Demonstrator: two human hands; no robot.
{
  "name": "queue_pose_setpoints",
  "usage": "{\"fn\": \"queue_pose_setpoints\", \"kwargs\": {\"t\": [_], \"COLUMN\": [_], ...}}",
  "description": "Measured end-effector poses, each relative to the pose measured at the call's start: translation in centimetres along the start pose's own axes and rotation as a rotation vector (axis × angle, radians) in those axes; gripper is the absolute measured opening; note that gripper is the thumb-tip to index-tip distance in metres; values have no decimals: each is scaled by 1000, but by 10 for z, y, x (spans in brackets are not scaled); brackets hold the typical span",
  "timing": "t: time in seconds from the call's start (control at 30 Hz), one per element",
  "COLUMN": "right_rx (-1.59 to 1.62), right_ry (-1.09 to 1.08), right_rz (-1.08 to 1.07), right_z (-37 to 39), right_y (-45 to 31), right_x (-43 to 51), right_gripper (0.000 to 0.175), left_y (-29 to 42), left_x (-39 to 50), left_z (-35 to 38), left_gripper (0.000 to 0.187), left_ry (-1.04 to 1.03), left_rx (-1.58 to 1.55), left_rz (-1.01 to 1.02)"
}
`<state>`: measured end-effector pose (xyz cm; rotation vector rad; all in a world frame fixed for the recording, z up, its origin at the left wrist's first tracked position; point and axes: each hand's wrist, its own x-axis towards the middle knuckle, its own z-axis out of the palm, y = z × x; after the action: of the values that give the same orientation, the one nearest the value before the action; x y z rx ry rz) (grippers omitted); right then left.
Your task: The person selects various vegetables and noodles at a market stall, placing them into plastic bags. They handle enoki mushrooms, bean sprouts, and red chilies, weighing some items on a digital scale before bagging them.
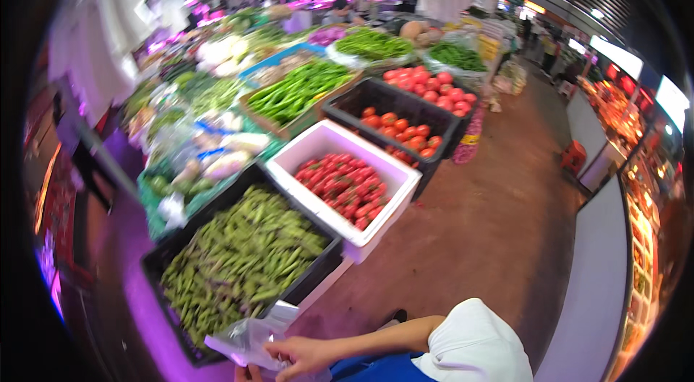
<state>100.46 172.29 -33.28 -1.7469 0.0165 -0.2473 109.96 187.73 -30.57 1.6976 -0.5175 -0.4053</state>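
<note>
At the bottom, my right hand (303, 355) pinches a clear plastic bag (246, 341) just in front of a black crate (325, 268) of green bean pods (244, 246). Only the fingers of my left hand (248, 373) show, at the lower edge beside the bag and touching it; the rest of that hand is cut off. Beyond the pods stands a white foam box (336, 233) of small red tomatoes (347, 184).
Black crates of larger tomatoes (406, 132) and a carton of green peppers (298, 92) stand farther back. Bagged white radishes (227, 162) lie at the left. An aisle floor (461, 230) runs right, beside a pale panel (574, 273) and a red stool (573, 156).
</note>
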Motion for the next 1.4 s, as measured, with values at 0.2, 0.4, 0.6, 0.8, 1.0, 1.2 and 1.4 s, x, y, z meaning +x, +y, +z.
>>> {"fn": "queue_pose_setpoints", "kwargs": {"t": [0.2,0.4,0.6,0.8,1.0,1.2,1.4], "right_rx": [465,307,191,-307,310,342,361], "right_ry": [89,123,368,54,-913,-1077,-1076], "right_rz": [238,184,-113,-551,122,341,389], "right_z": [146,262,328,358,402,392,377], "right_y": [-16,-35,-35,-35,61,109,138], "right_x": [119,265,351,481,583,633,733], "right_gripper": [12,12,17,84,23,20,18], "left_y": [-43,-37,-65,-89,-130,-164,-191], "left_x": [28,81,102,138,219,304,416], "left_z": [-176,-333,-431,-490,-566,-615,-649], "left_gripper": [15,18,14,11,10,10,8], "left_ry": [312,767,988,890,771,552,578], "left_rx": [-254,-581,-412,84,353,240,268], "left_rz": [-58,44,98,112,90,-173,-193]}}
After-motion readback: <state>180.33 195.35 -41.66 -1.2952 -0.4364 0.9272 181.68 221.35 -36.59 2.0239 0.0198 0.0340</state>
